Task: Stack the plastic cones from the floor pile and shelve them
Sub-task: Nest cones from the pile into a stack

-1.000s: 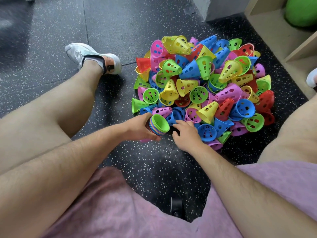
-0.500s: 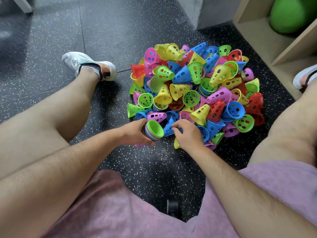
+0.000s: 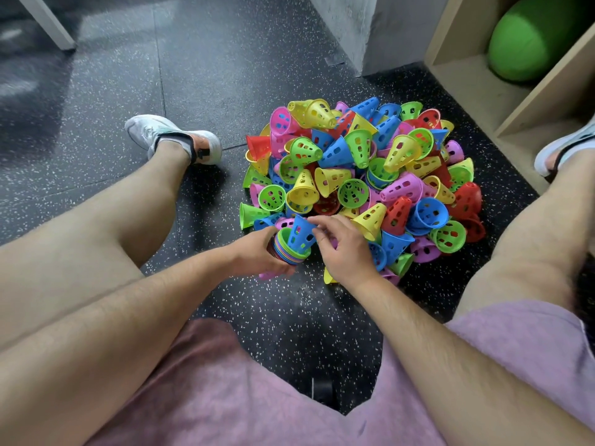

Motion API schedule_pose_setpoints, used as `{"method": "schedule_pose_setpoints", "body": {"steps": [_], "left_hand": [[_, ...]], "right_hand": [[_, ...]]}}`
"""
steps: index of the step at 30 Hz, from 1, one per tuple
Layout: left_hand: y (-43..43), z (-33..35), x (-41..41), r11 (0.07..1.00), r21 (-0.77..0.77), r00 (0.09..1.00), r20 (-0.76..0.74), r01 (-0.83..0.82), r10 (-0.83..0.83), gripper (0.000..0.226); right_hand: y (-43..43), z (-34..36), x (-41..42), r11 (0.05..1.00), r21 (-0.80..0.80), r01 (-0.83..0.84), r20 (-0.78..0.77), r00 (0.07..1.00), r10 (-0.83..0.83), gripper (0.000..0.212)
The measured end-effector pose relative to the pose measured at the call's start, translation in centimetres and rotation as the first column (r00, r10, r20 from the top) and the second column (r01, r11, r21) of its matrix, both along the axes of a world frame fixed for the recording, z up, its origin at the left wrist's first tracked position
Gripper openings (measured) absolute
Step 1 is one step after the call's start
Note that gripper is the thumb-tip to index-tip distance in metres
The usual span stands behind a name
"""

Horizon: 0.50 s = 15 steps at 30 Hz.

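Head view: at the frame's centre the left hand [image 3: 257, 257] grips a nested stack of cones [image 3: 289, 255] with a green one on top. The right hand [image 3: 346, 252] pinches the upper end of a blue cone [image 3: 301, 235] standing in the stack's mouth. The loose pile [image 3: 386, 175] lies on the speckled floor [image 3: 193, 75] just beyond, centre right. A wooden shelf [image 3: 460, 69] holding a green ball [image 3: 534, 40] fills the upper right.
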State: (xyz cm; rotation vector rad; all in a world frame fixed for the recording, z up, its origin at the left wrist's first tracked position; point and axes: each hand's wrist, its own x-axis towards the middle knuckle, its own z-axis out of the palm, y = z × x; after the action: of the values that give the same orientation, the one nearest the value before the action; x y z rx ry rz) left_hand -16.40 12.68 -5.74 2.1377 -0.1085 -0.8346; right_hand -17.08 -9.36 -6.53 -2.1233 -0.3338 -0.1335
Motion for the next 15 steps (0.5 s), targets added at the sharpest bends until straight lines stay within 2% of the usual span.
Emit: {"method": "schedule_pose_setpoints", "body": {"steps": [3,9,12,15], "left_hand": [[-0.3,0.4,0.0,0.999,0.0,0.999,0.032,-0.039,0.039,0.062],[-0.7,0.5,-0.1,0.997,-0.008,0.997,0.037,-0.073,0.073,0.049],[-1.1,0.6,-0.2,0.997,-0.016,0.995,0.058,-0.076,0.077,0.039],[-0.9,0.3,-0.2,0.997,-0.02,0.995,0.064,-0.081,0.082,0.04]], "right_hand": [[0.1,-0.3,-0.5,0.999,0.005,-0.042,-0.037,0.998,0.042,0.021],[-0.1,0.0,-0.9,1.0,-0.01,-0.02,-0.011,1.0,0.02,0.021],[-0.1,0.0,-1.4,0.999,0.012,-0.046,-0.081,0.996,0.047,0.022],[-0.2,-0.1,-1.9,0.994,0.01,-0.108,-0.164,0.981,0.108,0.027]]}}
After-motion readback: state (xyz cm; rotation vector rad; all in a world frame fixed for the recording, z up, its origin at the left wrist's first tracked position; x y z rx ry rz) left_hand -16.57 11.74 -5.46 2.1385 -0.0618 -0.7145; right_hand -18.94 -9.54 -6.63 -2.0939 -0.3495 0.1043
